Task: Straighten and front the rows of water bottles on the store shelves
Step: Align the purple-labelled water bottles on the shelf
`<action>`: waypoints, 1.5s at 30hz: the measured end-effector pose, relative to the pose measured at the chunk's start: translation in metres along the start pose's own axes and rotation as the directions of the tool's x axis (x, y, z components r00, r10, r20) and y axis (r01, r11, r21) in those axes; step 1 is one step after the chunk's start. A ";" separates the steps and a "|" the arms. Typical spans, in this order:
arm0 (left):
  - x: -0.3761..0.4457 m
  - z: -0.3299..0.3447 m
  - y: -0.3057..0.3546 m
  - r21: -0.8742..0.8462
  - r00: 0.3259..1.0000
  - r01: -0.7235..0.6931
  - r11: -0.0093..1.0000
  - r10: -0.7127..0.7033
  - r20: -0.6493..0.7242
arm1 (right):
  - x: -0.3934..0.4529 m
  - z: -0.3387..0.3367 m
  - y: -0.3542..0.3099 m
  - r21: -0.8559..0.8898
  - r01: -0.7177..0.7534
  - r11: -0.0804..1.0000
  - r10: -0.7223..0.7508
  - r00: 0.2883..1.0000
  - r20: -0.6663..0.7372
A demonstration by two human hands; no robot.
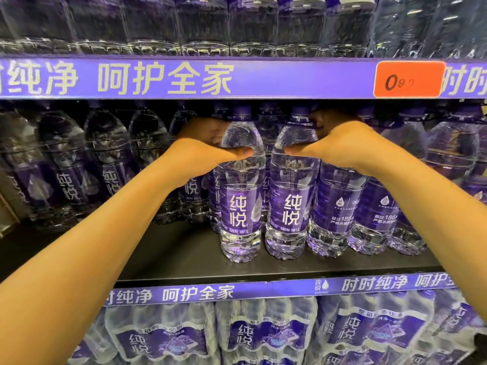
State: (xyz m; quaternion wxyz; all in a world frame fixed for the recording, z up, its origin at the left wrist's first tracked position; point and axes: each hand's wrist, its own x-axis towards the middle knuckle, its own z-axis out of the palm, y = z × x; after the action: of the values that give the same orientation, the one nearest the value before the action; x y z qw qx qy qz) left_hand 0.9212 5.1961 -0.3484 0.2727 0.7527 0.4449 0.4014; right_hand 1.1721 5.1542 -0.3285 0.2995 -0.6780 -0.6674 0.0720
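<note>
Two clear water bottles with purple labels and purple caps stand side by side near the front of the middle shelf [184, 262]. My left hand [203, 146] grips the shoulder of the left bottle [241, 206], thumb across its front. My right hand [340, 143] grips the shoulder of the right bottle [290, 204] in the same way. Both labels face forward. More bottles [334, 204] stand to the right with their labels turned, and a set-back row [110, 167] fills the left.
A purple shelf strip [237, 77] with an orange price tag [408, 80] runs just above the bottle caps. Bottles [203, 25] fill the shelf above. Shrink-wrapped bottle packs [263, 335] sit on the shelf below. Bare dark shelf lies in front of the left row.
</note>
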 end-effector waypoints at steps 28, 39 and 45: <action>-0.059 0.067 0.055 0.496 0.819 -0.167 0.852 0.400 -0.411 | -0.071 -0.057 0.072 0.122 0.341 0.932 -0.299 0.913 -0.277; -0.029 0.169 0.133 0.413 0.862 -0.235 0.880 0.385 -0.330 | -0.068 -0.119 0.168 -0.080 0.276 0.958 -0.287 0.911 -0.296; 0.002 0.184 0.142 0.379 0.949 -0.065 0.923 0.175 -0.264 | -0.065 -0.123 0.168 -0.082 0.327 0.941 -0.336 0.890 -0.308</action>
State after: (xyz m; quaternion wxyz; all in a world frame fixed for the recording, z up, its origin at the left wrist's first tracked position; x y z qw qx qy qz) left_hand 1.1418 5.1233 -0.3361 0.0337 0.7486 0.4995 0.4347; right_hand 1.3719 5.0659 -0.3326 0.4014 -0.5608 -0.7173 -0.0994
